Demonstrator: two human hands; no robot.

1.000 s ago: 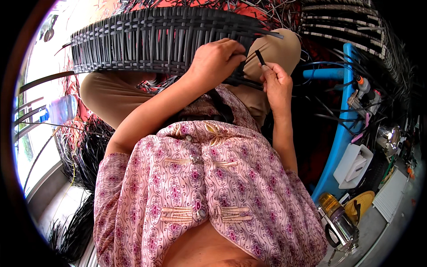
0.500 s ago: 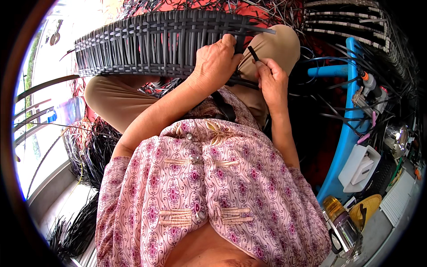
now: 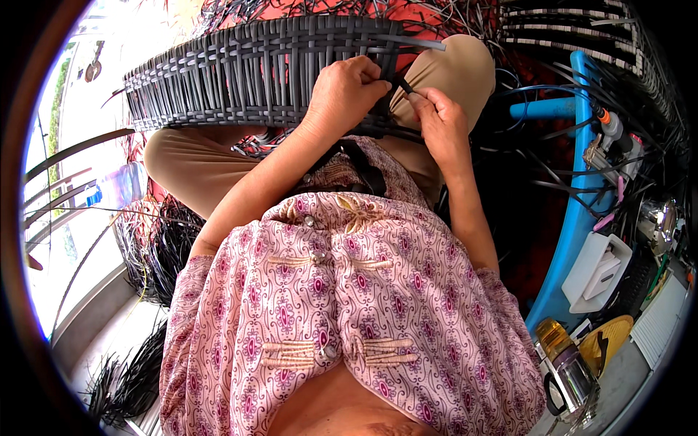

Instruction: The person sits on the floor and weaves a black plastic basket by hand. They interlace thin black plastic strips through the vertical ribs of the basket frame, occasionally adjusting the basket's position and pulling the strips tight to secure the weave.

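A dark grey woven panel [image 3: 247, 76] of flat plastic strips lies across my knees, its right end by my hands. My left hand [image 3: 345, 91] rests at that end with its fingers curled in and its thumb pointing right; what it grips is hidden beneath it. Just right of it, my right hand [image 3: 440, 125] pinches a short dark strip [image 3: 405, 87] between thumb and forefinger. The strip's far end reaches close to my left thumb. Above, a loose grey strip end [image 3: 425, 44] sticks out from the panel toward my right knee.
To the right stands a blue plastic frame [image 3: 574, 211] with a white tray [image 3: 596, 272], a metal tool [image 3: 616, 149] and a flask with an amber lid [image 3: 563, 363] near it. Black strips [image 3: 163, 251] heap at the left. Another woven piece [image 3: 574, 33] lies at the upper right.
My right hand has shifted slightly left and the strip's tip has come down closer to my left thumb. My left hand has turned a little, its fingers drawn in.
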